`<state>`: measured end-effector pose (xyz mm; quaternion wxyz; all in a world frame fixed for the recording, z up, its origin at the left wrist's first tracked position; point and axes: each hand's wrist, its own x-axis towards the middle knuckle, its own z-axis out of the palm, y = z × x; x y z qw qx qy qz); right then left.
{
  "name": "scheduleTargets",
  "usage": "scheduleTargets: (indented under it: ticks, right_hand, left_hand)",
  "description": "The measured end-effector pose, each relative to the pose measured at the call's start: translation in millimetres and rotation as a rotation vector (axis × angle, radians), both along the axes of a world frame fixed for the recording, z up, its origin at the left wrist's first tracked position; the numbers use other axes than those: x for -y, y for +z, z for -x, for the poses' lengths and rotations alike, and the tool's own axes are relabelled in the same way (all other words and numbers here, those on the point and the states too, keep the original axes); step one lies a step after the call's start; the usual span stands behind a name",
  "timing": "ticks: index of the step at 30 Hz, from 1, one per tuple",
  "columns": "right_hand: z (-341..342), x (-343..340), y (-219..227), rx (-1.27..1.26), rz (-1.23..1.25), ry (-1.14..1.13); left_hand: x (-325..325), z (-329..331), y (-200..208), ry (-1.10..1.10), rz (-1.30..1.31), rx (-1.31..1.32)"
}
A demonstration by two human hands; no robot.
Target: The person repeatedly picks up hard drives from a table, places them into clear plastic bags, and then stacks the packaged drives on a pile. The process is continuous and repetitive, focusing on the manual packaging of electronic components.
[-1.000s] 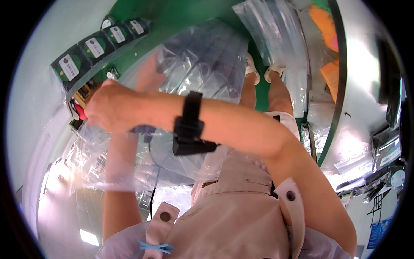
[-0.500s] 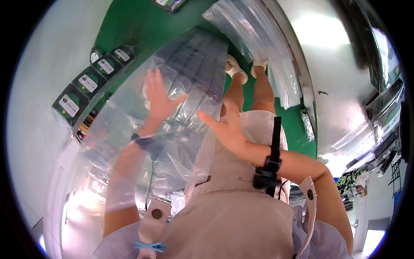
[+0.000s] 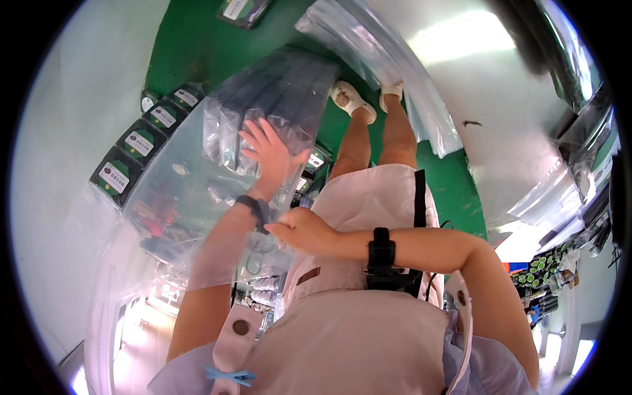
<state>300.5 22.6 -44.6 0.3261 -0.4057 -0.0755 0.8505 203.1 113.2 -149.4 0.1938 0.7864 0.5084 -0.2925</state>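
A large clear plastic bag [image 3: 164, 204] stands in front of me, with several dark, film-wrapped packs [image 3: 263, 95] in its far part. My left hand [image 3: 275, 155] and forearm are inside the bag. The fingers of that hand are spread beside the near ends of the packs, holding nothing. By the left wrist, my right hand [image 3: 304, 229] is closed on the near edge of the bag, with its fingertips partly hidden.
On the left runs a row of black packs with white labels [image 3: 117, 174]. Another labelled pack [image 3: 243, 10] lies on the green floor [image 3: 187, 43] at the far side. Clear plastic sheeting [image 3: 421, 105] lies right of my feet, alongside a white surface [image 3: 507, 151].
My right hand has gone from spread fingers to a closed grip on the bag's edge, moving nearer to me. Inside the bag, my left hand has shifted right.
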Motion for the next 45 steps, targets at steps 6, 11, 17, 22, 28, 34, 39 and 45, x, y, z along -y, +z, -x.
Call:
scheduleTargets:
  ticks: [6,11,17,22,28,34,39,45]
  right_hand:
    - [-12,3,-7,-0.072,-0.139,0.104]
    - [-19,4,0,-0.004,-0.141,0.110]
    - [-10,3,-11,0.025,-0.329,0.191]
    - [-30,-7,6,0.304,-0.495,0.284]
    - [-243,46,51,1.546,-0.533,-0.564]
    - [-468,192,48,2.096,0.440,-0.720]
    - [-496,217,32,0.924,0.077,-0.864]
    - [-419,153,149,1.215,-0.157,-0.651]
  left_hand:
    - [0,7,10,-0.159,0.012,0.021]
    - [-22,16,23,-0.118,-0.092,0.150]
    - [-60,-13,24,0.006,0.028,0.027]
    - [-88,55,64,0.033,0.256,0.402]
    - [-80,106,308,-0.207,0.227,0.007]
    - [-56,-66,429,-0.002,0.477,0.479]
    - [-24,-247,295,-0.028,1.165,0.848]
    - [23,-356,208,0.291,1.255,0.982]
